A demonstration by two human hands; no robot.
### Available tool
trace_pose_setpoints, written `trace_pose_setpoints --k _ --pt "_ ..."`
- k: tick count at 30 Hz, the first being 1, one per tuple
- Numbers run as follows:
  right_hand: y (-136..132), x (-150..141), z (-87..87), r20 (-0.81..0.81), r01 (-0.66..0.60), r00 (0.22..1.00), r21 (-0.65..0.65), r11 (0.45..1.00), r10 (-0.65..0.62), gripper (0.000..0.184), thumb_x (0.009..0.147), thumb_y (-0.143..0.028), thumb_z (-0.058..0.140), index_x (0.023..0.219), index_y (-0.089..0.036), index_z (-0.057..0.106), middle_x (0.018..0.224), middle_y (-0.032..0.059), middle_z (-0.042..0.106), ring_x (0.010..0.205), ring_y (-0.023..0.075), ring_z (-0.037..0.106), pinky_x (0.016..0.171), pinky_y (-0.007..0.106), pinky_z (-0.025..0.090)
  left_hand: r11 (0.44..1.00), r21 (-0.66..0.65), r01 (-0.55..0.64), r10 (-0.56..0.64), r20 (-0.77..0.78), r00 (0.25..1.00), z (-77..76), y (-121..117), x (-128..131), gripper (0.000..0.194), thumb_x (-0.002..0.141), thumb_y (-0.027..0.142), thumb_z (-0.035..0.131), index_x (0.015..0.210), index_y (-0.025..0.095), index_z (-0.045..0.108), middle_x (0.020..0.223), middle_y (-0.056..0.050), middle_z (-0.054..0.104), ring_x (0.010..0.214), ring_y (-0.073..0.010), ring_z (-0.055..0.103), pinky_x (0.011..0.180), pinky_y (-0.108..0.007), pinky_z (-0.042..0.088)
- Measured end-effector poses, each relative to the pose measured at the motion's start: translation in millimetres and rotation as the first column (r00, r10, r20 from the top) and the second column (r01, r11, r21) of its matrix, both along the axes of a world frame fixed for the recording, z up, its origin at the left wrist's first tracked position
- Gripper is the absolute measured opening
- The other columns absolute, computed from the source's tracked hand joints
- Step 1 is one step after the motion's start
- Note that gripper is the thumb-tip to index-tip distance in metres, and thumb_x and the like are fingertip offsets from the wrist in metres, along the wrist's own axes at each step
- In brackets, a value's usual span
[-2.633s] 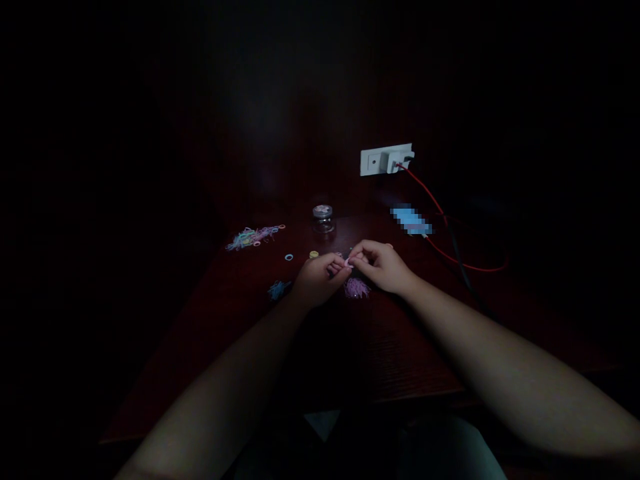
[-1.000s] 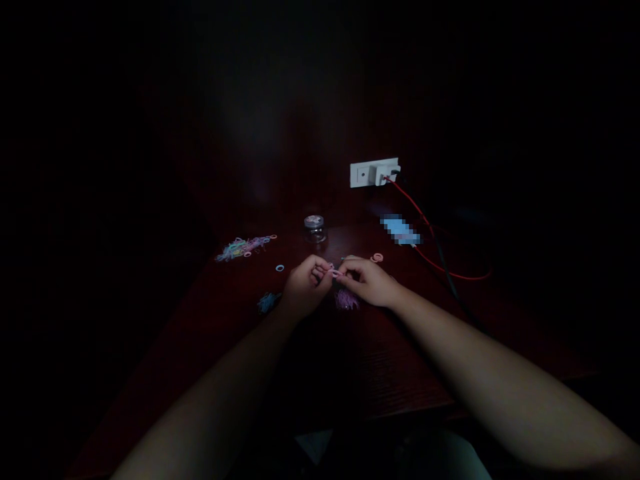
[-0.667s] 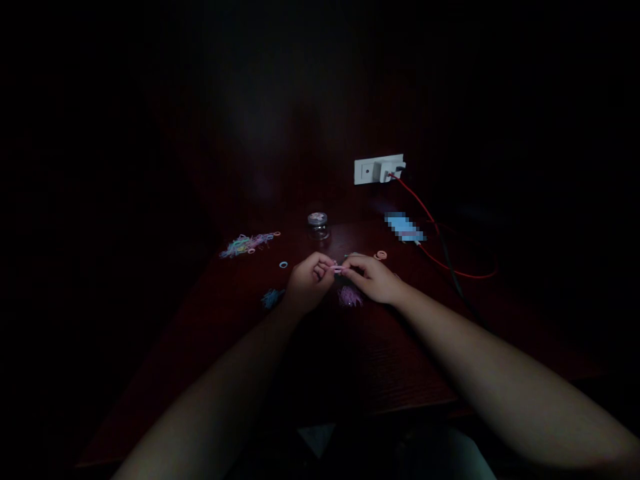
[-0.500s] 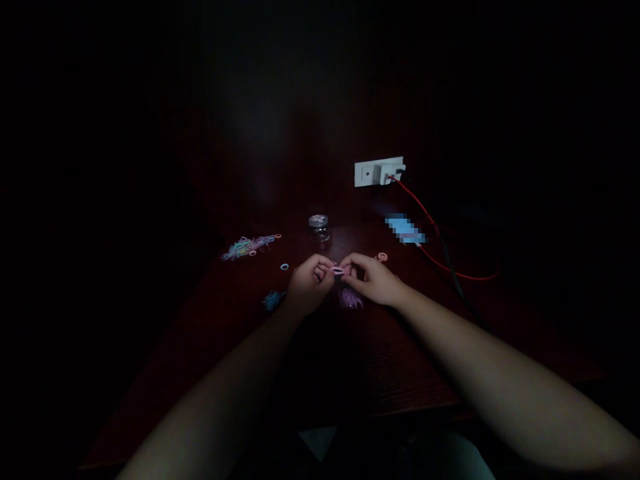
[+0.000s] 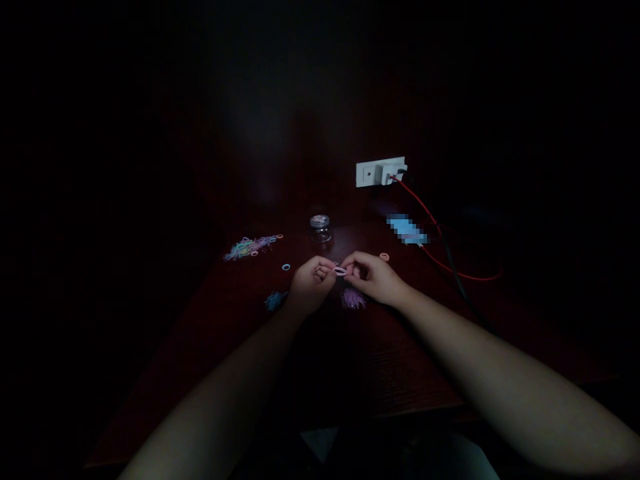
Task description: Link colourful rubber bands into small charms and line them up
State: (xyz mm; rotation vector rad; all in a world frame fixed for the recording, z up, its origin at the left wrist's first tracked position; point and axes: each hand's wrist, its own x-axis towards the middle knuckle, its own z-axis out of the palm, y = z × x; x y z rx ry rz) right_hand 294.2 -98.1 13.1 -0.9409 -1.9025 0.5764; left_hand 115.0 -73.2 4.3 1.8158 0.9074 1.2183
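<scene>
Pink elastic loop [image 5: 341, 275] opened wider; my left hand [image 5: 311, 285], right hand [image 5: 379, 279] pinch its ends behind table's near edge [image 5: 416, 411].

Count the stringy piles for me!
3: a mixed-colour pile at back left, a blue pile by the left hand, a purple pile near the right hand. Hands may hide more.
</scene>
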Motion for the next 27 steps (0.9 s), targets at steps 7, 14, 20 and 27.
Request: trace_pose_setpoints --k 7,14,20,27 --pt "-1.7 1.3 4.1 0.057 -0.008 0.998 0.086 0.996 0.003 0.020 0.081 -0.019 0.060 0.100 -0.017 0.065 0.084 0.0035 0.058 0.065 0.0109 0.050 0.059 0.024 0.041 1.000 -0.019 0.007 -0.006 0.024 1.000 -0.6 1.1 0.7 0.012 0.075 0.022 0.061 0.085 0.015 0.059 0.068 0.001 0.060 0.058 -0.0081 0.053 0.053 -0.019 0.041" --pt "-2.1 -1.1 5.7 0.009 0.044 0.999 0.040 0.998 -0.044 0.019 0.082 -0.027 0.061 0.095 -0.016 0.069 0.079 0.0036 0.059 0.061 0.0106 0.049 0.056 0.024 0.040 0.999 -0.030 0.025 -0.024 0.036 0.999 -1.6 0.3 2.3 0.017 0.075 0.025 0.064 0.087 0.015 0.057 0.070 0.000 0.061 0.058 -0.0081 0.053 0.053 -0.019 0.041" --pt "0.8 -1.0 1.3 -0.019 0.095 0.995 0.024 0.995 -0.094 0.019 0.080 -0.028 0.064 0.093 -0.015 0.069 0.074 0.0033 0.059 0.059 0.0109 0.049 0.053 0.023 0.039 1.000 -0.007 0.025 -0.024 0.020 1.000 -4.4 1.8 1.6 0.017 0.076 0.027 0.064 0.087 0.015 0.058 0.073 -0.001 0.062 0.061 -0.0088 0.055 0.053 -0.019 0.041" --pt "2.2 -0.1 -0.3 0.001 0.077 0.997 0.007 0.997 -0.077 0.019 0.078 -0.026 0.064 0.093 -0.014 0.067 0.077 0.0036 0.062 0.058 0.0100 0.049 0.052 0.023 0.040 1.000 0.004 0.007 -0.007 0.000 1.000 -1.4 0.4 2.2 0.015 0.077 0.025 0.063 0.087 0.016 0.059 0.072 0.000 0.061 0.060 -0.0083 0.053 0.053 -0.018 0.040"
